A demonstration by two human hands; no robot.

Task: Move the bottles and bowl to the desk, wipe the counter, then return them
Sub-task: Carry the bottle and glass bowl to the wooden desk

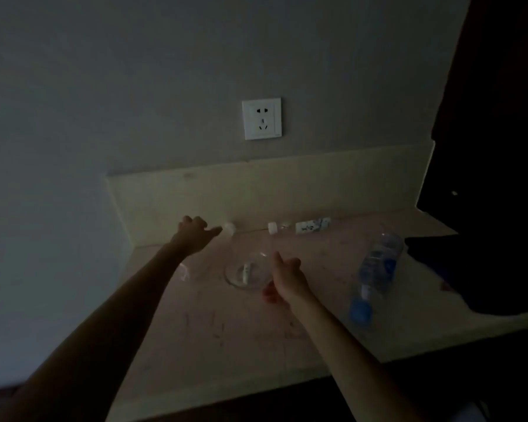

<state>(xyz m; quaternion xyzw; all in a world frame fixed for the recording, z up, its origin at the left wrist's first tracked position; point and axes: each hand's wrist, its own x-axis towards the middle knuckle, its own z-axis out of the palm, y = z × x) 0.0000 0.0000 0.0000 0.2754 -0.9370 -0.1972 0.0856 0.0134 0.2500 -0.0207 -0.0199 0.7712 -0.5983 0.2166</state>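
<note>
Dim shot, but the left hand [192, 236] reaches with a finger out toward a white-capped bottle [228, 228], holding nothing, the right hand [282, 277] seems to pinch the glass bowl [247, 272] rim on the counter [256, 336], so I'd grip low and lift level.

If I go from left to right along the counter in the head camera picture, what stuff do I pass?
Left hand → white cap by its fingers → glass bowl → right hand at the bowl's right side → bottle with a blue cap. The bottle lying by the back wall spans too much to place.
</note>
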